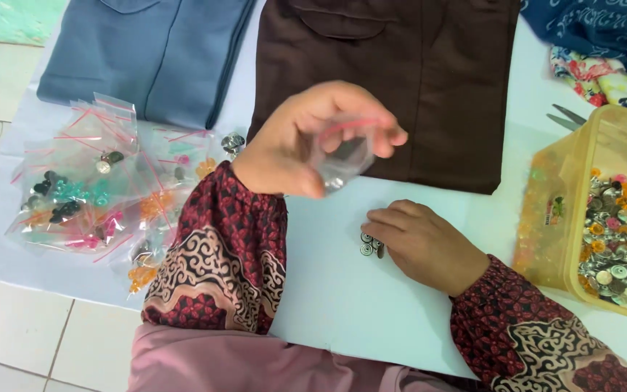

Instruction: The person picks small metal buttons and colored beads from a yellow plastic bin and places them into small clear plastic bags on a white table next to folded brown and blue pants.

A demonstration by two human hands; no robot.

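Head view: a white sheet (342,290) lies spread over a pale tiled floor (16,334), with a folded blue-grey garment (146,51) and a folded dark brown garment (400,80) lying side by side at the far edge. Left hand (306,138) is raised above the sheet, fingers pinched on a small clear plastic bag (342,156) with a red strip along its top (contents blurred, look like metal pieces). Right hand (422,243) rests palm-down on the sheet, fingertips touching a small cluster of metal snap buttons (369,244); grip narrow, whether it holds any I cannot tell. Left of the arms: a heap of small bags (88,196) holding coloured buttons. At right: a translucent yellow tub (604,210) of mixed buttons, scissors (567,116) just behind it, patterned fabric (604,51) in the far corner.
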